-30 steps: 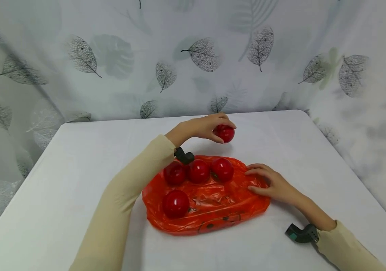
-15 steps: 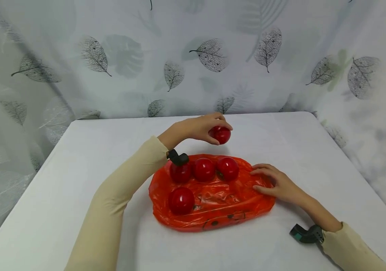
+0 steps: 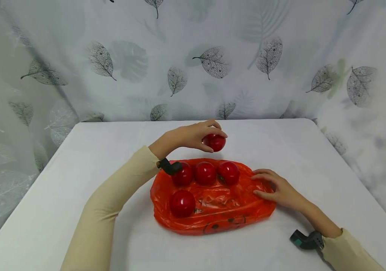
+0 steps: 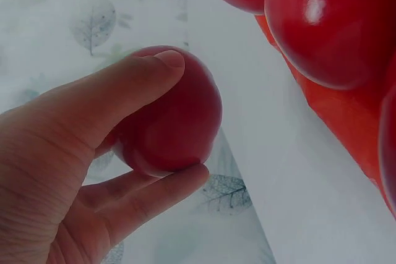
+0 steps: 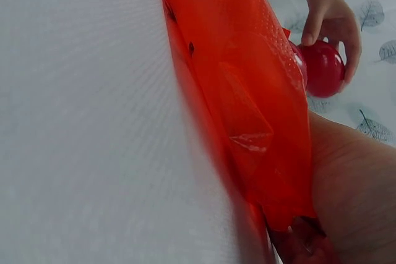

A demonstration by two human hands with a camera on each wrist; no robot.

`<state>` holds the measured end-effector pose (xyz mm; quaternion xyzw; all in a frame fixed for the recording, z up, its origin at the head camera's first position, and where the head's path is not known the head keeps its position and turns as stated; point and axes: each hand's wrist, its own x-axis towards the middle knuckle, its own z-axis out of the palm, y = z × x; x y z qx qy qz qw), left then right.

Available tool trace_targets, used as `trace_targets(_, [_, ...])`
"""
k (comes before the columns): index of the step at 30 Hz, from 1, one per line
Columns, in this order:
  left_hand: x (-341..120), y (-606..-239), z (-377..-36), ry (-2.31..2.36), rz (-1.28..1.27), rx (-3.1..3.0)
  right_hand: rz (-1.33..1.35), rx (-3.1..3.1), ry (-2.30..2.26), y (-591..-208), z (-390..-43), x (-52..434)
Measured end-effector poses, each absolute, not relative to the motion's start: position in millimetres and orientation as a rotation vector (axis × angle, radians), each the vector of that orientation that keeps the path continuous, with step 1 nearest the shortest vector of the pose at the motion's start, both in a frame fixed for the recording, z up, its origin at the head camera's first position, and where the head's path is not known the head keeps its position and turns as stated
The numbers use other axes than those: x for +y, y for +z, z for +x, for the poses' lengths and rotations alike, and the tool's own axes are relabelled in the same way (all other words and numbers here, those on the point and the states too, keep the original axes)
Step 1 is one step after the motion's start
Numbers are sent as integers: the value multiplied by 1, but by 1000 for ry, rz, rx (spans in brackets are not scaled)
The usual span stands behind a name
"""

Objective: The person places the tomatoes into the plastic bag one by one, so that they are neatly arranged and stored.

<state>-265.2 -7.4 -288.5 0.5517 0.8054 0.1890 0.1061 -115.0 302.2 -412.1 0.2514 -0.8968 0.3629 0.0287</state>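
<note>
1. Tomato (image 3: pixel 214 142) sits in the left hand (image 3: pixel 193 136), thumb over the top and fingers curled beneath, as the left wrist view shows (image 4: pixel 170 112); it hangs above the table (image 3: pixel 61 180) just past the far edge of the bag (image 3: pixel 213 205)
2. Over the last second that tomato has hardly moved relative to the bag: it was above the bag's far edge a second ago and is in much the same spot now, perhaps slightly nearer the row; most of the apparent shift looks like head camera movement
3. Right hand (image 3: pixel 274 187) lies with straight fingers pressing on the bag's right end, as it did a second ago; it pins the plastic flat and grips nothing
4. Three tomatoes (image 3: pixel 205 173) stand in a row along the bag's far side and one (image 3: pixel 182 203) lies alone nearer the front left; none has shifted on the bag
5. Judged from this, the held tomato is neither set down nor carried off; the grip is unchanged and the bag is held steady, so the work looks paused at the bag's far edge
</note>
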Motion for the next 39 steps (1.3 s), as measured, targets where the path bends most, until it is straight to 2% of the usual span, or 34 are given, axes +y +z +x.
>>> trace_targets(28, [-13, -286, -182, 368, 1805, 2119, 747, -2786, 1124, -415, -108, 300])
trace_targets(39, [-16, -292, -162, 291, 1898, 2076, 760, -2778, 1137, -413, -114, 300])
